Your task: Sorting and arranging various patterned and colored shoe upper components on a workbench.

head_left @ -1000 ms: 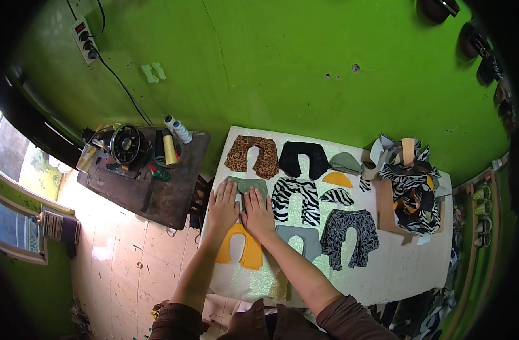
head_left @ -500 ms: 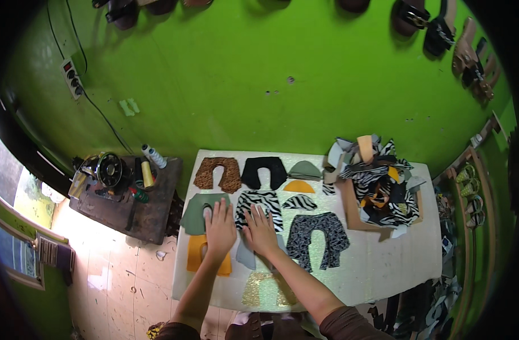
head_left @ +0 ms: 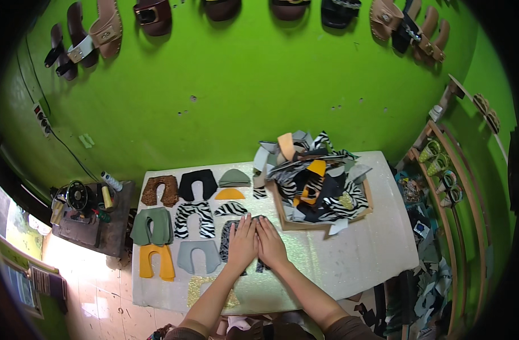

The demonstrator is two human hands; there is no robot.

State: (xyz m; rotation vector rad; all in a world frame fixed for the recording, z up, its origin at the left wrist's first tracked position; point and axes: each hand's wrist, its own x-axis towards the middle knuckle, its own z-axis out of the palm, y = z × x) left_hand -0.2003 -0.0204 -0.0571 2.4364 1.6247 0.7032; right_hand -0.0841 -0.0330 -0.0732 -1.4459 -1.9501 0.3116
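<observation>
My left hand and my right hand lie side by side, fingers stretched out, over a black-and-grey patterned cutout. They cover most of it, and neither grips anything. Left of them sit a zebra-print U-shaped piece and a light grey one. Further left are a green stack and a mustard piece. Brown spotted and black cutouts form the far row. Small half-moon pieces in green, yellow and zebra print lie beyond my hands.
A cardboard box overflows with fabric scraps on the table. Glittery gold pieces lie near the front edge. A sewing machine stands on a side table at left. Sandals hang on the green wall; a wooden rack stands right.
My hands have moved right, off the green and zebra pieces and onto the black-and-grey patterned cutout, coming close together. The view has shifted right, showing more sandals.
</observation>
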